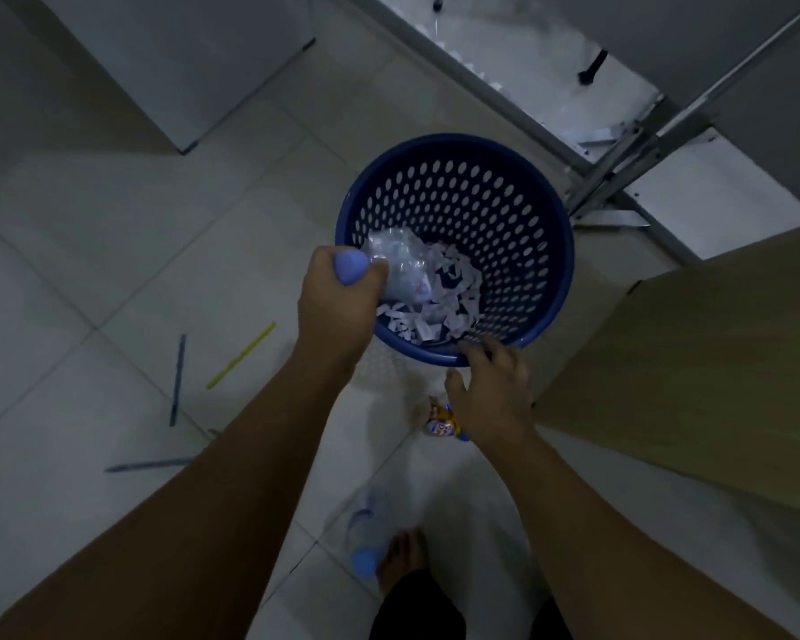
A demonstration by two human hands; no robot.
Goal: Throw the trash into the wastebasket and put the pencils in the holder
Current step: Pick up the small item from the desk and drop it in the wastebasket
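Note:
A blue perforated wastebasket stands on the tiled floor, with shredded white paper in its bottom. My left hand is shut on a crushed clear plastic bottle with a light-blue cap, held over the basket's near-left rim. My right hand hovers open by the near rim, just above a colourful snack wrapper on the floor. Another clear bottle with a blue cap lies by my foot. A yellow pencil and two blue pencils lie on the floor at left.
A wooden tabletop fills the right side, close to the basket. Metal table legs and scattered paper bits lie behind the basket. A white cabinet stands at upper left. My bare foot is at the bottom.

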